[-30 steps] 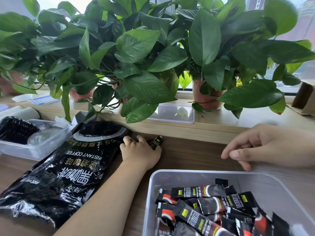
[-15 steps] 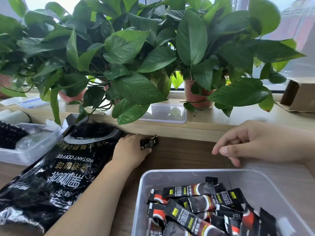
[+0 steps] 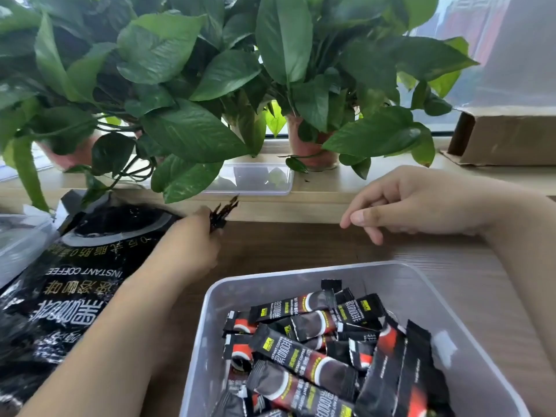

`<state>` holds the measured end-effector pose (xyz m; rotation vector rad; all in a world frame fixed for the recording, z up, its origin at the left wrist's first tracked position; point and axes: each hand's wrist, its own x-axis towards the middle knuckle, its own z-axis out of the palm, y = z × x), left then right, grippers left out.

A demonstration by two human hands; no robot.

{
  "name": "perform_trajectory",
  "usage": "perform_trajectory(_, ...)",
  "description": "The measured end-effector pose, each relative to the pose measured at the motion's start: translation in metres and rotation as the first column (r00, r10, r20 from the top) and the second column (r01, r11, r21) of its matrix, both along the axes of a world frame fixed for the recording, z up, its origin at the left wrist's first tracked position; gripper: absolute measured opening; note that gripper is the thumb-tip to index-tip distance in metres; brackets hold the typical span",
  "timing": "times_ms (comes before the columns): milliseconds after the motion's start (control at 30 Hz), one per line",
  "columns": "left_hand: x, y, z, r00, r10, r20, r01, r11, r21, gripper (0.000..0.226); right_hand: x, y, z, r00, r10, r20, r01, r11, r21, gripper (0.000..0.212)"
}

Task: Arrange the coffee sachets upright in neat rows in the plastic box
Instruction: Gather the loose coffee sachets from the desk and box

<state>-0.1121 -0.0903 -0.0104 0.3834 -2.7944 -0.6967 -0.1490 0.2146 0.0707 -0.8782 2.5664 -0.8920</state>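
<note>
Head view: the left grip [image 3: 192, 245] is seen closed around a dark sachet [image 3: 225, 210], whose end juts up and away past the curled fingers. It is blurred, so whether one sachet or several are held cannot be told. This grip is held low over the wooden tabletop [image 3: 301, 242], against the right edge of a large black instant-coffee bag [image 3: 75, 281] that is laid flat to the grip's left.

The right grip [image 3: 421, 203] is held well apart from the left one, on the far side of it. Its fingers are loosely curled, nothing is held in it, and its fingertips are pointed toward the left grip. Whether the tabletop is touched by it cannot be told.

Nearer than both grips — and lying between them — the clear plastic box [image 3: 210, 311] is set on the tabletop. In it, coffee sachets [image 3: 316, 341] are heaped in a loose pile; most are lying flat or crossed over one another, and a few at the right are leaned on edge. No neat row is formed.

Beyond the grips, a window ledge [image 3: 376, 188] is occupied by leafy potted plants [image 3: 180, 85], a small clear lidded container [image 3: 255, 179] and, past the right grip, a cardboard box [image 3: 505, 136].
</note>
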Motion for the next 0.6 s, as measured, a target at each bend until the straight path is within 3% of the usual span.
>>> perform_trajectory(100, 0.024, 0.004, 0.03, 0.99, -0.026, -0.136, 0.054, 0.978, 0.203, 0.016, 0.001, 0.001, 0.0, 1.0, -0.023, -0.014, 0.023, 0.999, -0.029, 0.02)
perform_trajectory(233, 0.072, 0.034, 0.07, 0.919, -0.289, -0.269, 0.37, 0.868, 0.331, 0.017, 0.002, 0.0, 0.001, 0.998, -0.036, -0.042, 0.033, 0.997, -0.064, 0.018)
perform_trajectory(367, 0.094, 0.076, 0.088, 0.805, -0.594, 0.002, 0.523, 0.71, 0.472, 0.023, 0.007, 0.001, 0.007, 0.994, -0.088, -0.058, 0.079, 0.987, -0.14, 0.015)
perform_trajectory(500, 0.088, 0.105, 0.077, 0.755, -0.63, 0.183, 0.491, 0.728, 0.478, 0.025, 0.018, 0.003, 0.015, 0.98, -0.155, -0.122, 0.132, 0.974, -0.184, 0.016)
perform_trajectory(600, 0.089, 0.118, 0.076, 0.754, -0.61, 0.243, 0.344, 0.682, 0.645, 0.032, 0.033, 0.013, 0.02, 0.971, -0.214, -0.11, 0.177, 0.945, -0.276, 0.016)
